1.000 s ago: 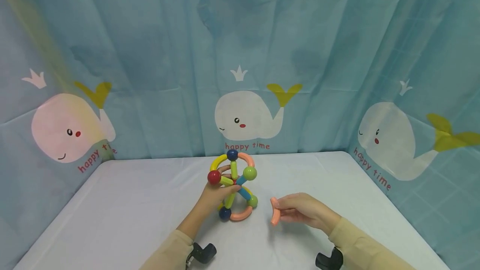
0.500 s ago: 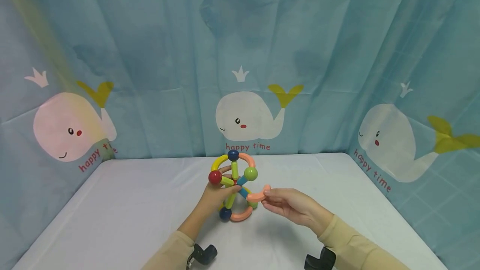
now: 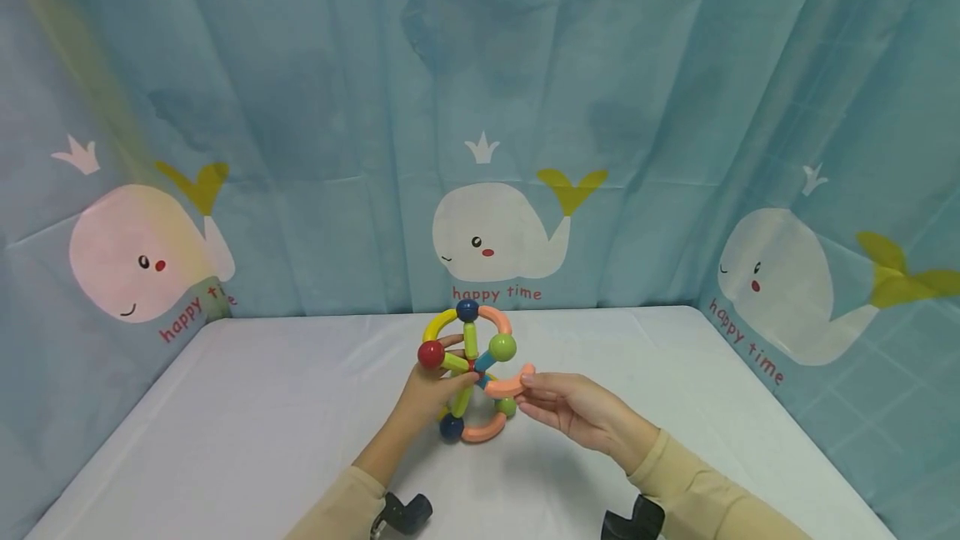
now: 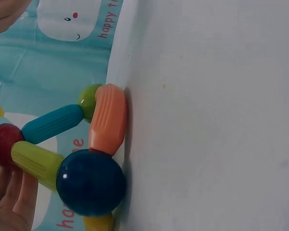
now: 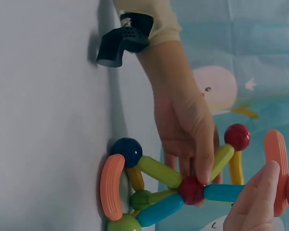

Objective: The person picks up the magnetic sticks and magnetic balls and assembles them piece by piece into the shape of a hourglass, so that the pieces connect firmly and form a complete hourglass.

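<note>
A toy of magnetic balls and rods (image 3: 467,311) stands upright on the white table, with one ring low and another at the top. My left hand (image 3: 429,394) grips it at its middle, near the central red ball (image 5: 190,190). Between thumb and fingers my right hand (image 3: 588,411) pinches a curved orange magnetic rod (image 3: 504,388), in front of the toy's right side. The upper blue rod (image 5: 221,192) runs behind my right fingers in the right wrist view. I cannot tell whether the orange rod touches the toy.
The white table (image 3: 262,423) reaches back to a blue curtain (image 3: 315,148) printed with whales, which also hangs along both sides. A black wrist camera (image 3: 408,513) sits on the left forearm, another black camera (image 3: 633,519) on the right.
My right hand has moved left and slightly up, bringing the curved orange rod from beside the toy to in front of its right side. My left hand keeps its grip.
</note>
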The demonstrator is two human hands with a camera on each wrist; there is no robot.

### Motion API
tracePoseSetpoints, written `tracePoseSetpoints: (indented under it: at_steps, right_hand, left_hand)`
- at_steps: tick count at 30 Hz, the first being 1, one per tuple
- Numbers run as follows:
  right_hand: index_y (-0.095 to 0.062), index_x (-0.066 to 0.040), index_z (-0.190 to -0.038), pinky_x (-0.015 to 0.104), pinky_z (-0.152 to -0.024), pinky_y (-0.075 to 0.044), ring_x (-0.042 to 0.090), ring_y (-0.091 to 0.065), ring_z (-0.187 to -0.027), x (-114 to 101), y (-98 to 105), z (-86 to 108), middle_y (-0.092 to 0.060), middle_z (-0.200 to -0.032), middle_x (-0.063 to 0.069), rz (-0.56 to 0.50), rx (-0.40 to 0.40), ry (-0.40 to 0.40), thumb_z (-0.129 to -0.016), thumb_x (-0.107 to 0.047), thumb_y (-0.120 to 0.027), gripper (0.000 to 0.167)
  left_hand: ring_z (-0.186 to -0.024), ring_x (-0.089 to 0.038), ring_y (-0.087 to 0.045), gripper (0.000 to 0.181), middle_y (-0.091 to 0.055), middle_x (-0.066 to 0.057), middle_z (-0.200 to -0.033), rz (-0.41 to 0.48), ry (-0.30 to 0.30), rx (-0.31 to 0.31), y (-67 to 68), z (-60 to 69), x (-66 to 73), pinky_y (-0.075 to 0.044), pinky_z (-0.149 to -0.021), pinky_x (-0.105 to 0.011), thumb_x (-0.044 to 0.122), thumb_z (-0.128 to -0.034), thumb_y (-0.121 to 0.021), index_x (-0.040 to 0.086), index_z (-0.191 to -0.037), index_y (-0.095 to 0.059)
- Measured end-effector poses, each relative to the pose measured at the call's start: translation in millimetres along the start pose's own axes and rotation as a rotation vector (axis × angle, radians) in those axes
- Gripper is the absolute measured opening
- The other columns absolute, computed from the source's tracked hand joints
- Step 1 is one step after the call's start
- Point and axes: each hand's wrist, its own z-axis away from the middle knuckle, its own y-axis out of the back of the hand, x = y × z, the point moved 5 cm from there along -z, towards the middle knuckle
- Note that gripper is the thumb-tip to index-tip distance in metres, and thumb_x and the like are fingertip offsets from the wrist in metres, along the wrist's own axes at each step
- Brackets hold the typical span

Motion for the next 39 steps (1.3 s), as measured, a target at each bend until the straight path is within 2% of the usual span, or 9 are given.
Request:
tracePoseSetpoints:
  at_steps: [7, 10, 15, 17, 22, 29, 35, 39]
  right_hand:
    - [-0.044, 0.007, -0.139, 0.022, -0.089, -0.057, 0.009, -0.07, -0.094, 2.2, 11.1, 0.5, -0.072, -0.105, 0.005, -0.008, 0.052, -0.002, -0.097, -0.018, -0.064, 0.053]
    - [-0.044, 0.006, -0.138, 0.022, -0.089, -0.057, 0.008, -0.07, -0.094, 2.6, 13.9, 0.7, -0.073, -0.104, 0.005, -0.025, 0.042, -0.004, -0.097, -0.018, -0.064, 0.051]
    - [-0.056, 0.0, -0.122, 0.021, -0.089, -0.057, 0.008, -0.071, -0.092, 5.1, 17.0, 0.3, -0.072, -0.1, 0.004, -0.046, 0.021, -0.008, -0.097, -0.015, -0.063, 0.03]
    - [-0.059, -0.001, -0.118, 0.02, -0.089, -0.057, 0.008, -0.071, -0.092, 6.8, 18.1, 0.1, -0.072, -0.1, 0.004, -0.052, 0.015, -0.009, -0.097, -0.015, -0.063, 0.026]
    - [-0.051, 0.004, -0.13, 0.02, -0.088, -0.057, 0.008, -0.071, -0.092, 8.7, 21.1, -0.1, -0.073, -0.101, 0.005, -0.049, 0.023, -0.011, -0.097, -0.016, -0.063, 0.04]
    - [-0.039, 0.007, -0.143, 0.021, -0.09, -0.057, 0.007, -0.071, -0.092, 12.5, 25.7, -1.1, -0.073, -0.103, 0.005, -0.045, 0.05, -0.019, -0.096, -0.019, -0.065, 0.059]
    - [-0.039, 0.007, -0.143, 0.021, -0.09, -0.057, 0.007, -0.071, -0.092, 16.1, 30.2, -0.6, -0.074, -0.103, 0.005, -0.071, 0.036, -0.028, -0.097, -0.018, -0.064, 0.058]
    - [-0.044, 0.006, -0.139, 0.021, -0.089, -0.057, 0.007, -0.071, -0.092, 15.5, 31.0, -0.6, -0.074, -0.102, 0.005, -0.062, 0.034, -0.021, -0.097, -0.018, -0.065, 0.053]
  left_hand:
    - [-0.131, -0.036, -0.055, 0.058, -0.065, -0.01, -0.132, -0.027, 0.053, -0.028, 2.5, -0.3, -2.6, -0.052, -0.101, -0.054, 0.018, -0.0849, -0.079, 0.017, -0.138, -0.055]
    - [-0.127, -0.034, -0.058, 0.063, -0.066, -0.01, -0.13, -0.048, 0.055, -0.053, 0.3, -3.8, -2.2, -0.05, -0.103, -0.055, 0.019, -0.0838, -0.08, 0.018, -0.14, -0.052]
    - [-0.117, -0.029, -0.062, 0.067, -0.07, -0.009, -0.12, -0.084, 0.072, -0.073, -3.3, -7.9, -1.6, -0.053, -0.098, -0.053, 0.02, -0.083, -0.081, 0.017, -0.142, -0.049]
    - [-0.115, -0.028, -0.063, 0.066, -0.069, -0.01, -0.122, -0.084, 0.068, -0.077, -4.2, -7.9, -0.8, -0.054, -0.097, -0.051, 0.019, -0.0837, -0.08, 0.015, -0.141, -0.048]
    - [-0.112, -0.027, -0.066, 0.066, -0.068, -0.013, -0.126, -0.061, 0.039, -0.075, -5.0, -6.0, 1.8, -0.054, -0.098, -0.049, 0.016, -0.0848, -0.078, 0.011, -0.142, -0.046]
    - [-0.107, -0.023, -0.067, 0.063, -0.069, -0.011, -0.123, -0.052, 0.038, -0.042, -4.8, -4.8, 3.1, -0.056, -0.096, -0.047, 0.014, -0.0848, -0.078, 0.012, -0.141, -0.048]
    - [-0.105, -0.024, -0.067, 0.061, -0.07, -0.011, -0.119, -0.02, 0.037, 0.013, -6.4, -5.4, 5.4, -0.056, -0.096, -0.045, 0.009, -0.085, -0.077, 0.012, -0.14, -0.051]
    - [-0.104, -0.023, -0.067, 0.063, -0.069, -0.011, -0.119, -0.047, 0.05, 0.061, -8.7, -2.3, 5.6, -0.057, -0.095, -0.045, 0.014, -0.0853, -0.078, 0.012, -0.14, -0.048]
